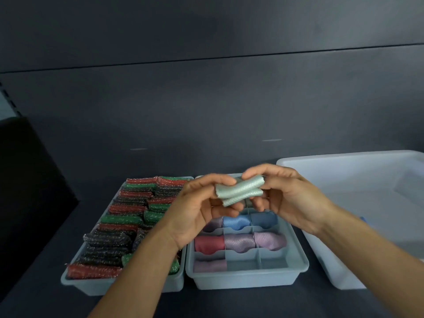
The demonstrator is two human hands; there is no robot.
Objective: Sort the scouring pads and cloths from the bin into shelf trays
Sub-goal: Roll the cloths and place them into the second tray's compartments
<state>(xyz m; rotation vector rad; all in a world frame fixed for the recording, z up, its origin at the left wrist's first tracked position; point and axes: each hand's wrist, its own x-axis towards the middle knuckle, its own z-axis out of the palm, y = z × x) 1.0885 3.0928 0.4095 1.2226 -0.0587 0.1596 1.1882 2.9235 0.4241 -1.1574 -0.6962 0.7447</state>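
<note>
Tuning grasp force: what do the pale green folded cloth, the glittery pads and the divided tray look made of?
Pale green folded cloth: soft woven or mesh fabric, probably microfibre; textured, bends limply. Red, green and black glittery pads: metallic-thread mesh, sparkling. Grey-blue divided tray: moulded plastic, smooth matte walls.

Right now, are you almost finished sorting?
Nearly, it seems. The left tray is packed with scouring pads; the divided tray has rolled cloths in most slots. Both hands, left and right, fold a pale green cloth. Two front slots sit empty; the white bin looks bare.
</note>
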